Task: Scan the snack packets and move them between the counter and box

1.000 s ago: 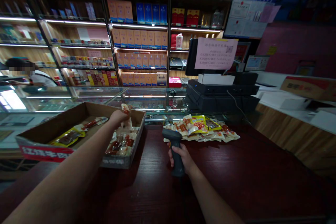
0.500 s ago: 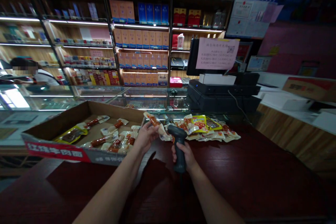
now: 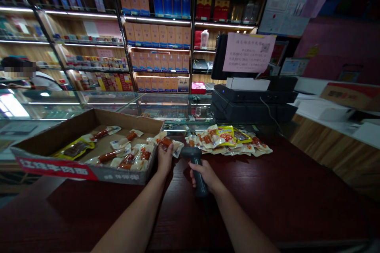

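Observation:
My left hand point(image 3: 165, 159) is closed on a clear packet of sausage point(image 3: 166, 142), held at the right edge of an open cardboard box point(image 3: 120, 178). Several more sausage packets point(image 3: 127, 162) and a yellow snack packet point(image 3: 74, 149) lie inside that box. In my right hand point(image 3: 204, 174) is a dark barcode scanner point(image 3: 199, 182), gripped by its handle, its head turned toward the packet. Beyond the scanner, a pile of snack packets point(image 3: 225, 142) rests on the dark red counter point(image 3: 255, 201).
A monitor with a pink notice point(image 3: 247, 53) stands on black till equipment point(image 3: 252, 104) at the back. Behind a glass display counter point(image 3: 130, 104) rise lit shelves of boxed goods point(image 3: 157, 35). A person point(image 3: 32, 75) is at the far left; a wooden-sided counter point(image 3: 326, 146) stands right.
My left hand has moved the sausage packet left and slightly down, close to the box's edge. The scanner has tilted and shifted a little left. The whole view has shifted slightly.

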A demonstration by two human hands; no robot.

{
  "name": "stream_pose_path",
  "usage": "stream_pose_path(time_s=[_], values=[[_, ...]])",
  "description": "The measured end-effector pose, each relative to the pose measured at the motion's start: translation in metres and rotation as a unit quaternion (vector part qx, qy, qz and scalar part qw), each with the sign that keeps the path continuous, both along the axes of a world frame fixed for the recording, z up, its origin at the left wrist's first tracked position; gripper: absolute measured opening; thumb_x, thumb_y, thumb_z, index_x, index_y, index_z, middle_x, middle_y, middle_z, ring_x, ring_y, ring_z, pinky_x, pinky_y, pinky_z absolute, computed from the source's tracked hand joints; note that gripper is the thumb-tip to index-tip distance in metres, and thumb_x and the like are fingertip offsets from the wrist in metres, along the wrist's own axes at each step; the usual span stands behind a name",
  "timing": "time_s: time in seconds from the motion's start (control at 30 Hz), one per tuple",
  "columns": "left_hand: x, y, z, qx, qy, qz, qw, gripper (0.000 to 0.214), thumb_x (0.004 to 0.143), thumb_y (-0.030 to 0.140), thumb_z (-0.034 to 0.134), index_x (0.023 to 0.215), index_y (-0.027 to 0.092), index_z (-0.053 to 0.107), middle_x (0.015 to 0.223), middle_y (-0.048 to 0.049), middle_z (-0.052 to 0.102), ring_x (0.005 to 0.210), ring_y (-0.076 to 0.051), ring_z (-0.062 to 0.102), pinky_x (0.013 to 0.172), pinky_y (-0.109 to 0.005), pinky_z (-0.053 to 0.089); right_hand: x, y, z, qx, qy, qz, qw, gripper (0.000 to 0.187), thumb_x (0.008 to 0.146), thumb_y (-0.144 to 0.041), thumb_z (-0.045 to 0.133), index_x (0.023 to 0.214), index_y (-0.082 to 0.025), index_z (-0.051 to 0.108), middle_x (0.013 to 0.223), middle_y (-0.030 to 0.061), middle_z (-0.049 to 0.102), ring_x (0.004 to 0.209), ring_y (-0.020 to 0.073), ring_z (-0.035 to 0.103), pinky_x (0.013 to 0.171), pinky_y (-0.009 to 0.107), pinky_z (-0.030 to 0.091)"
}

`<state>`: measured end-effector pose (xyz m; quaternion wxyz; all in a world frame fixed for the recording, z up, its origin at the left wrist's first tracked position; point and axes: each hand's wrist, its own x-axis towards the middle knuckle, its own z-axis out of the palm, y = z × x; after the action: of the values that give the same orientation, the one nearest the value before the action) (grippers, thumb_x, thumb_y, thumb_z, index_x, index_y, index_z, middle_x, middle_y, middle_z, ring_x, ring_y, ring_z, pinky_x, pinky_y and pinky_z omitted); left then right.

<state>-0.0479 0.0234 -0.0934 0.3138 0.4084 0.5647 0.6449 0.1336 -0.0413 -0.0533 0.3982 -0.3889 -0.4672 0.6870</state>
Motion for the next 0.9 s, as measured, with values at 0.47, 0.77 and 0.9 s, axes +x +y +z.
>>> stream_pose_path(time_s=[0.47,0.77,0.9], values=[[0.002,0.006,-0.008,0.127,-0.075,0.009,0.989,0.035,0.073,0.035,0.061,0.101,0.017,0.053,0.098,-0.0069,0.064,0.088,-0.017,0.062,0.079,-0.029,0.047,0.000,-0.001,0.003,-0.012,-0.059,0.015,0.998,0.030,0.064,-0.042,0.065,0.064,-0.015,0.052,0.045,-0.0018,0.056,0.033,0.0106,0.050,0.033,0.022,0.042],[0.008,-0.003,0.004,0.112,-0.098,0.004,0.989,0.030,0.070,0.032,0.063,0.095,0.017,0.052,0.085,-0.0028,0.063,0.075,-0.015,0.062,0.071,-0.028,0.048,0.001,0.003,-0.003,-0.008,-0.035,0.002,0.999,0.030,0.065,-0.041,0.066,0.068,-0.014,0.053,0.045,-0.0014,0.057,0.032,0.0116,0.050,0.032,0.023,0.041],[0.008,-0.004,0.005,0.098,-0.099,0.007,0.990,0.033,0.069,0.034,0.064,0.096,0.017,0.052,0.086,-0.0032,0.063,0.075,-0.015,0.062,0.070,-0.028,0.048,0.000,0.004,-0.006,-0.010,-0.021,-0.009,1.000,0.033,0.064,-0.042,0.068,0.075,-0.015,0.053,0.046,-0.0017,0.058,0.032,0.0114,0.050,0.033,0.022,0.040]])
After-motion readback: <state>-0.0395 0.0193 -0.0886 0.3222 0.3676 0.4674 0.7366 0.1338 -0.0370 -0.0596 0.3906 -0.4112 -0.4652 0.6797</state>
